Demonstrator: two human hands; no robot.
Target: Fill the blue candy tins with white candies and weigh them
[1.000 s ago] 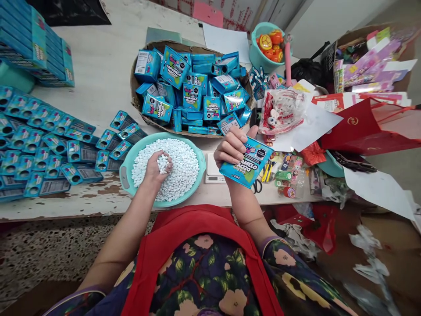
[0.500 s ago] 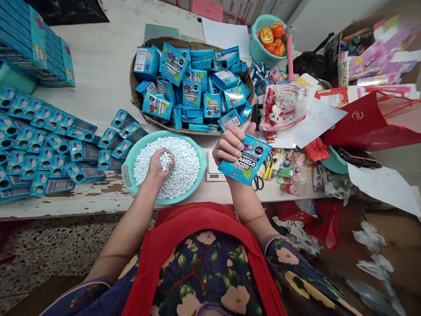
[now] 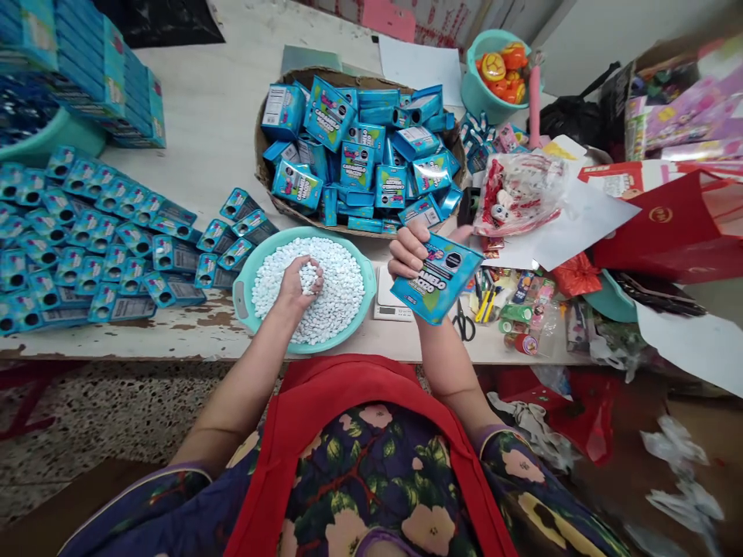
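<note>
White candies [image 3: 325,290] slip loose in the left hand [image 3: 299,288], cupped round a scoop — the right hand [image 3: 409,251] clamps a light, crushable cardboard box [image 3: 436,277] by its edges, centre frame.

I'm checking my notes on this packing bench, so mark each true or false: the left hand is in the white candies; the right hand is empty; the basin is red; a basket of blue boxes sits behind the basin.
1. The left hand is in the white candies. True.
2. The right hand is empty. False: it holds a blue box.
3. The basin is red. False: it is teal.
4. A basket of blue boxes sits behind the basin. True.
</note>
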